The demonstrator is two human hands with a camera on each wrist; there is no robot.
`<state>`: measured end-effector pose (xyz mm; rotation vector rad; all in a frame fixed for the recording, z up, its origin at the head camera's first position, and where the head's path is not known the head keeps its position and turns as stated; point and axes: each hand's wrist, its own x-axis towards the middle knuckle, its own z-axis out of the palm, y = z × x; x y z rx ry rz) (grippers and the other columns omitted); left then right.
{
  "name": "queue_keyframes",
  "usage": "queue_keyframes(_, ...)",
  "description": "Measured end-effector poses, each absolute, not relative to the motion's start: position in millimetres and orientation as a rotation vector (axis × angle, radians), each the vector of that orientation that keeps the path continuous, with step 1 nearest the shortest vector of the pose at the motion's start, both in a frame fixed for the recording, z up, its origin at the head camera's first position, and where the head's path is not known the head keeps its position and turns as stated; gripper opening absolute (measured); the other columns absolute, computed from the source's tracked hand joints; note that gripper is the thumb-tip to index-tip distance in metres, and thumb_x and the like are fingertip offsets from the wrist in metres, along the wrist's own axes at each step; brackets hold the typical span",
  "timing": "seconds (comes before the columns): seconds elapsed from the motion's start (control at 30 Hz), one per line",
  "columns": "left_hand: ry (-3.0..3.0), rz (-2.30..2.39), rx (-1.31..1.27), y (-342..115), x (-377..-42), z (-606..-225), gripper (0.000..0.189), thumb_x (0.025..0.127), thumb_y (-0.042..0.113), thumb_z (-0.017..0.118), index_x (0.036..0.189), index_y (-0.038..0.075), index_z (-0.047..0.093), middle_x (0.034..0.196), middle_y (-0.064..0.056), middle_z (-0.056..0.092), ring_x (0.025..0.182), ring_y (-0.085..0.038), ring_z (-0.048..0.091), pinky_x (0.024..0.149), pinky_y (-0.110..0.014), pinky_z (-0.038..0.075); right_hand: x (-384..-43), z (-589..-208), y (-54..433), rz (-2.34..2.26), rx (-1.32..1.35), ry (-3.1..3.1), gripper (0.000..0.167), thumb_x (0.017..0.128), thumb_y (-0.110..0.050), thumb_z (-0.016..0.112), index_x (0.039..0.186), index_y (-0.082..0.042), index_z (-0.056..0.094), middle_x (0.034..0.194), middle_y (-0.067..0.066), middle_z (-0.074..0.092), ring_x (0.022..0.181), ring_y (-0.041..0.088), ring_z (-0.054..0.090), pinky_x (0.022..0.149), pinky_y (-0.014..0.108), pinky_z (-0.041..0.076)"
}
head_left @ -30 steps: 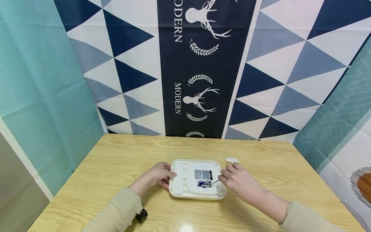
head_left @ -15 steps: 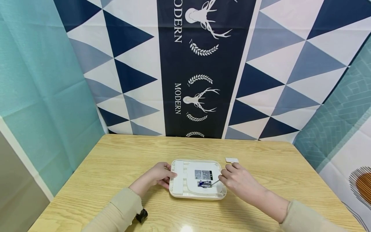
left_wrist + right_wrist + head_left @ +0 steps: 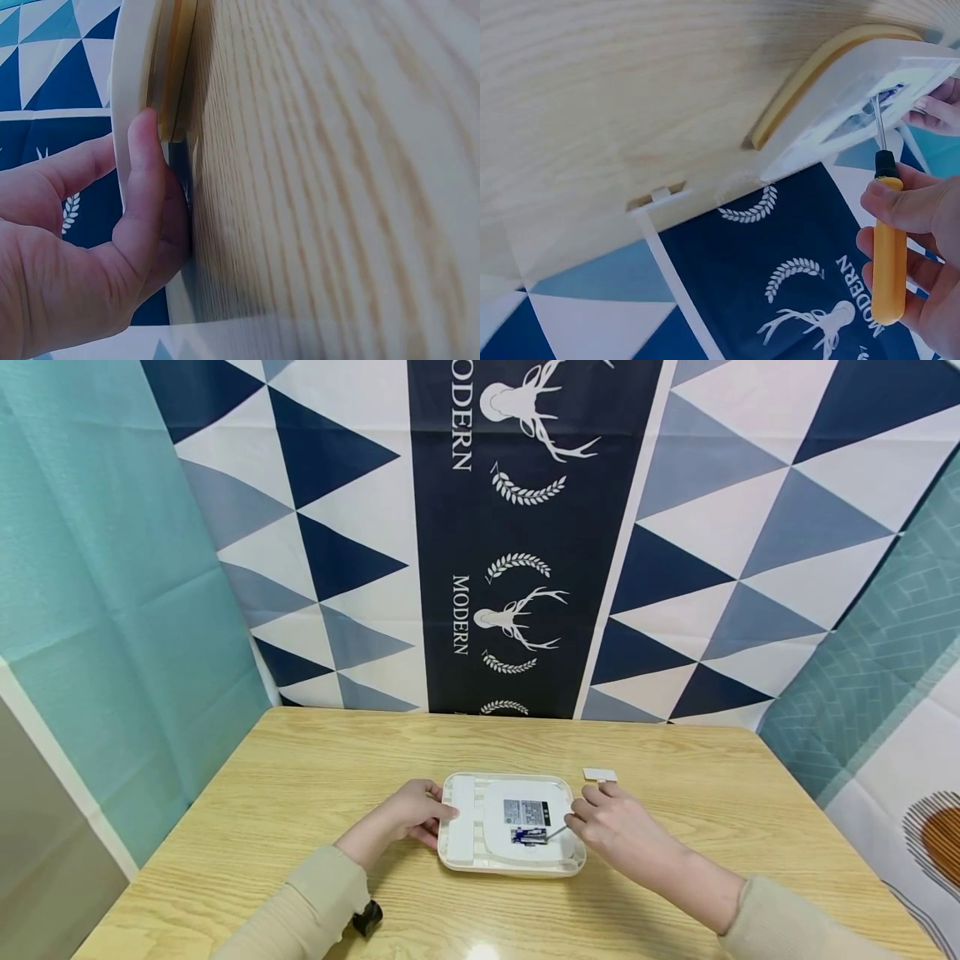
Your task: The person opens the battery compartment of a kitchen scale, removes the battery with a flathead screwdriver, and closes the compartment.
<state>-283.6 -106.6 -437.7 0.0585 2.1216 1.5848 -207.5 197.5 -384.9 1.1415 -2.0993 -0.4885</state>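
Note:
A white rounded device [image 3: 472,820] lies with its labelled underside up on the table. My left hand [image 3: 411,810] grips its left edge, the thumb on top and other fingers at the side. In the open battery compartment sits a dark blue and silver battery [image 3: 529,836]. With curled fingers my right hand [image 3: 622,827] holds a screwdriver [image 3: 889,259] by its yellow handle, clearly seen in the right wrist view. The metal shaft slants into the compartment, its tip at the battery's right end. Whether the tip touches the battery is too small to tell.
A small white cover [image 3: 600,774] lies on the wooden table [image 3: 337,747] beyond my right hand. Near my left cuff is a black object [image 3: 367,917]. A patterned cloth [image 3: 360,527] hangs behind the table's far edge, with a teal cloth [image 3: 127,568] at the left.

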Motion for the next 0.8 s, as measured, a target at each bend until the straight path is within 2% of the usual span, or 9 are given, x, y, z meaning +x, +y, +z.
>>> queue_keyframes(0.2,2.123,1.591,0.052,-106,-283,-438,0.029,0.085,0.006,0.069,0.106,-0.001,0.049,0.072,-0.011,0.059,0.055,-0.016,0.056,0.049,-0.032,0.057,-207,-390,202,-0.395,1.146,-2.075,0.022,0.078,-0.009,0.048,0.076,-0.012,0.069,0.066,-0.003,0.054,0.064,0.017,0.044,0.055,0.029,0.039)
queue_keyframes(0.4,2.126,1.597,0.052,-105,-281,-439,0.030,0.085,0.006,0.069,0.106,-0.002,0.049,0.073,-0.011,0.059,0.055,-0.016,0.056,0.048,-0.031,0.057,-208,-397,208,-0.318,1.138,-2.097,0.016,0.071,-0.006,0.059,0.080,-0.011,0.072,0.074,-0.001,0.061,0.069,0.018,0.051,0.061,0.032,0.049)
queue_keyframes(0.5,2.126,1.600,0.048,-105,-280,-439,0.029,0.085,0.005,0.068,0.105,-0.002,0.049,0.072,-0.010,0.058,0.054,-0.016,0.055,0.047,-0.030,0.057,-206,-400,211,-0.275,1.123,-2.114,0.019,0.066,-0.003,0.065,0.082,-0.010,0.073,0.075,0.000,0.063,0.070,0.017,0.053,0.060,0.032,0.051)
queue_keyframes(0.63,2.131,1.601,0.032,-103,-277,-439,0.028,0.085,0.005,0.068,0.105,-0.001,0.049,0.071,-0.010,0.058,0.054,-0.016,0.055,0.047,-0.030,0.056,-202,-405,215,-0.203,1.082,-2.145,0.023,0.066,0.000,0.063,0.083,-0.011,0.074,0.076,-0.001,0.065,0.070,0.016,0.056,0.056,0.030,0.051)
queue_keyframes(0.8,2.143,1.600,0.016,-102,-274,-441,0.029,0.085,0.005,0.069,0.105,-0.001,0.050,0.071,-0.010,0.058,0.055,-0.016,0.055,0.047,-0.030,0.056,-199,-412,219,-0.126,1.032,-2.185,0.027,0.065,0.006,0.065,0.084,-0.012,0.074,0.077,-0.001,0.067,0.070,0.015,0.058,0.056,0.029,0.053)
